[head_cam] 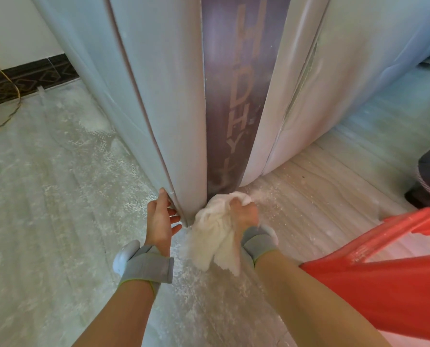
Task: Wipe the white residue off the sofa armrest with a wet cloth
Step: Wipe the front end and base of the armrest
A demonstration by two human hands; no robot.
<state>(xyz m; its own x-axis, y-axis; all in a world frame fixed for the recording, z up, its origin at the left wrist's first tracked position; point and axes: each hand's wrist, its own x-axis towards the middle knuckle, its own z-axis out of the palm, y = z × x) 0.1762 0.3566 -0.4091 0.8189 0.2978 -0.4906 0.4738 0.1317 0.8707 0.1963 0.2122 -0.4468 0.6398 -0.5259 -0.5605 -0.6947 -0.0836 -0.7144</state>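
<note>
Low down, the right hand [244,216] clutches a crumpled white wet cloth [215,236] against the base of the pale padded sofa armrest [183,136], while the left hand [161,219], fingers straight, rests on its edge above the dusty floor [46,196].

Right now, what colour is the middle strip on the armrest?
Dark purplish-brown strip with pale lettering, dusted white; seen in the head view.

A person is wearing grey wrist bands [148,265] edged in yellow-green on both bare forearms; a white device [123,257] is sitting at nine o'clock of the left band.
</note>
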